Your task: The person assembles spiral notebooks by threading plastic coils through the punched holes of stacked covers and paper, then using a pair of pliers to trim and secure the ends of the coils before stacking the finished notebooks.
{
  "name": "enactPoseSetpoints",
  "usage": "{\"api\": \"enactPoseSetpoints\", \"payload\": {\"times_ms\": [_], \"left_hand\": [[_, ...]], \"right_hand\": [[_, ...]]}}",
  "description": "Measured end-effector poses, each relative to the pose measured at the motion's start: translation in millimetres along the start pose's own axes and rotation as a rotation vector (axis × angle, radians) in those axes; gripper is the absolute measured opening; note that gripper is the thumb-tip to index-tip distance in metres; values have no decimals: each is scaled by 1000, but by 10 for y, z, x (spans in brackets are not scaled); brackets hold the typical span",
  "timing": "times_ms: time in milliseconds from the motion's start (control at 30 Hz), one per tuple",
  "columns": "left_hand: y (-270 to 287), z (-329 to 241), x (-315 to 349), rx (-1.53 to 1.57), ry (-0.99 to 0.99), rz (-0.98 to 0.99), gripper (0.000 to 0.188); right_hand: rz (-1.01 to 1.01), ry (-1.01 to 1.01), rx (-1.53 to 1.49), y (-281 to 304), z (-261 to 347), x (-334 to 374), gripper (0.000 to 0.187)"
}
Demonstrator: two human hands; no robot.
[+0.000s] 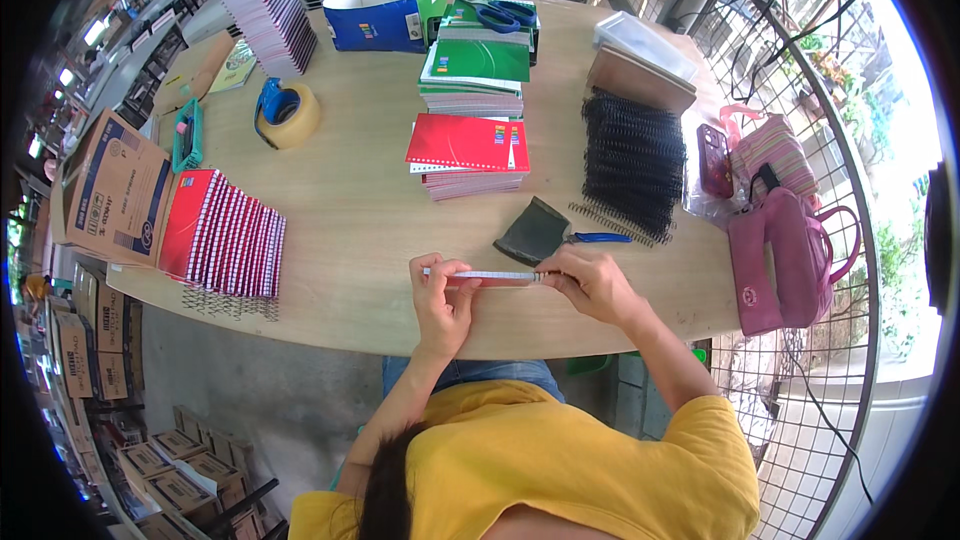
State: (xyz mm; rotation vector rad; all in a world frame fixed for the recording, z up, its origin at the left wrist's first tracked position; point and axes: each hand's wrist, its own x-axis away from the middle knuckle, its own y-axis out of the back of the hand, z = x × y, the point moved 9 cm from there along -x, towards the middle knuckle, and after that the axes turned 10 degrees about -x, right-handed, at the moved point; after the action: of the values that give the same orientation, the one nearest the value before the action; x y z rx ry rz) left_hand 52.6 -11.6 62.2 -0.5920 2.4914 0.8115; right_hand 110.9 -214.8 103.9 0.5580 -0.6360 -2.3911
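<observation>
Just above the table's near edge, a thin notebook (492, 276) with white pages and a red cover is held edge-on between my two hands. My left hand (440, 310) grips its left end, thumb below and fingers above. At the right end, my right hand (590, 285) pinches the notebook's edge; its fingers hide whether a wire coil is there. Slightly beyond it lie a dark flat pad (535, 230) and blue-handled pliers (603, 237). Black spiral coils (632, 160) are piled at the right. Unbound red-covered sheets (465, 143) are stacked ahead, with green-covered ones (480, 60) behind.
Spiral-bound red notebooks (230, 240) stand at the left beside a cardboard box (115, 185). Farther back are a tape dispenser (288, 118), a tall notebook stack (268, 15), a blue-green box (375, 25) and scissors (500, 15). A pink bag (775, 270) sits at the right edge.
</observation>
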Motion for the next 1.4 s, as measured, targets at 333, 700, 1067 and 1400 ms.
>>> {"api": "enactPoseSetpoints", "payload": {"times_ms": [333, 700, 1067, 1400], "left_hand": [[-20, 7, 4, -16, -18, 28, 22], [-7, -24, 4, -36, -29, 29, 26], [-115, -21, -49, -81, -67, 14, 63], [-178, -58, -100, -37, -98, 83, 64]], "right_hand": [[-86, 45, 186, -50, 317, -61, 24], [-3, 241, 381, -122, 356, -106, 36], [83, -159, -178, 396, -311, -606, 42], [393, -104, -374, 9, -143, -244, 57]]}}
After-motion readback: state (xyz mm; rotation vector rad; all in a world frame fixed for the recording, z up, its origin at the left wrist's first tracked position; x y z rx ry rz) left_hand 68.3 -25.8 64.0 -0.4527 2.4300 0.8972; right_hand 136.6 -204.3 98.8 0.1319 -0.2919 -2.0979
